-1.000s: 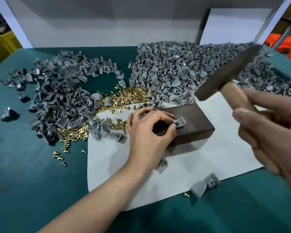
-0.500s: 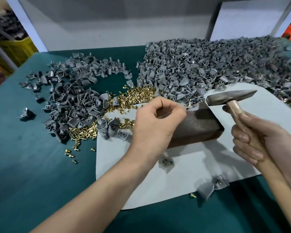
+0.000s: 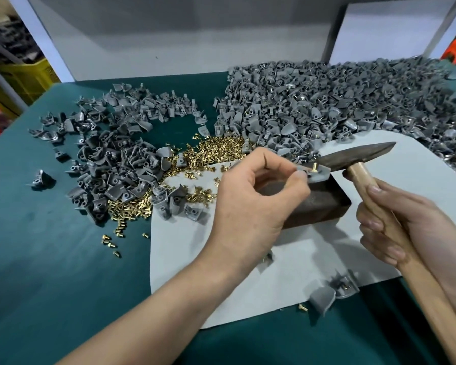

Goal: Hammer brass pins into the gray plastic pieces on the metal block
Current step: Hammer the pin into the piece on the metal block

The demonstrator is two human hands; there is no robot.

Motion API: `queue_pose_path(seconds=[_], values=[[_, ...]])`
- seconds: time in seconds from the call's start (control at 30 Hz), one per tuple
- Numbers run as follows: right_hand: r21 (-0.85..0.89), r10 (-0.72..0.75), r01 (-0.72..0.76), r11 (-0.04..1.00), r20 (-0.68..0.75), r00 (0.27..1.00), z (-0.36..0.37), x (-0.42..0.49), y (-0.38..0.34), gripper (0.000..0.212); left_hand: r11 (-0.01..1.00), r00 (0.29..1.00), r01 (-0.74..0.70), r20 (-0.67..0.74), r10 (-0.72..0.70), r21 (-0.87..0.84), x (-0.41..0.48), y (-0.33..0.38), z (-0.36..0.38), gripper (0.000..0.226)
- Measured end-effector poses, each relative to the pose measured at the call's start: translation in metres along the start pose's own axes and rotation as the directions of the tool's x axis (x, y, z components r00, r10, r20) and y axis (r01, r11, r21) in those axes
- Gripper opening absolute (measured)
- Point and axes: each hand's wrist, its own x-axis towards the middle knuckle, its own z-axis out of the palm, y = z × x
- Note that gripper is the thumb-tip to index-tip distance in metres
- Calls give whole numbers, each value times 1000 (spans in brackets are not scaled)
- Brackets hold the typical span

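Note:
A dark metal block [image 3: 324, 204] lies on a pale grey mat [image 3: 313, 248]. On its far top edge sits a gray plastic piece [image 3: 317, 175] with a brass pin [image 3: 314, 167] standing upright in it. My left hand [image 3: 250, 201] pinches the left side of that piece with thumb and fingertips. My right hand [image 3: 406, 222] grips the wooden handle of a hammer [image 3: 358, 158]. The dark hammer head hovers just behind and above the pin.
A big heap of gray pieces [image 3: 340, 106] fills the back right, a smaller heap [image 3: 111, 164] the left. Loose brass pins [image 3: 211, 154] lie between them. Two gray pieces [image 3: 332, 293] sit at the mat's front edge. Green table cloth [image 3: 50, 259] surrounds the mat.
The hammer came down from its raised position to just above the pin. My left hand kept hold of the gray piece on the block; the pin now shows standing in it.

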Motion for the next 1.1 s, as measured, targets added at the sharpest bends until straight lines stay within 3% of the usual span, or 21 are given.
queue_pose_path(seconds=[0.23, 0.3, 0.4, 0.47, 0.57, 0.73, 0.9, 1.1], values=[[6, 11, -11, 1000, -19, 1000, 1, -3, -1, 41, 997, 1000, -12, -5, 12, 80, 0, 2, -1, 18], [-36, 0, -2, 999, -41, 999, 2, -6, -3, 44, 970, 998, -44, -27, 52, 240, 2, -3, -4, 11], [-181, -58, 42, 983, -84, 995, 13, -13, -6, 34, 800, 989, -97, -34, 146, 593, 8, -19, -11, 16], [-306, -132, 93, 947, -109, 985, 23, -17, -6, 28, 720, 982, -135, -5, 189, 681, 8, -27, -12, 14], [-478, -224, 160, 863, -78, 972, 40, -23, -2, 26, 670, 964, -215, 47, 261, 710, 4, -37, -10, 3], [-723, -284, 163, 671, -47, 958, 50, -22, 4, 27, 682, 952, -240, 28, 306, 691, 4, -44, -10, 10], [-795, -355, 203, 571, -17, 935, 51, -27, -2, 35, 697, 937, -279, 27, 349, 661, 5, -48, -10, 7], [-854, -327, 182, 487, 14, 945, 60, -27, -9, 37, 694, 925, -300, 23, 379, 654, 6, -51, -11, 9]])
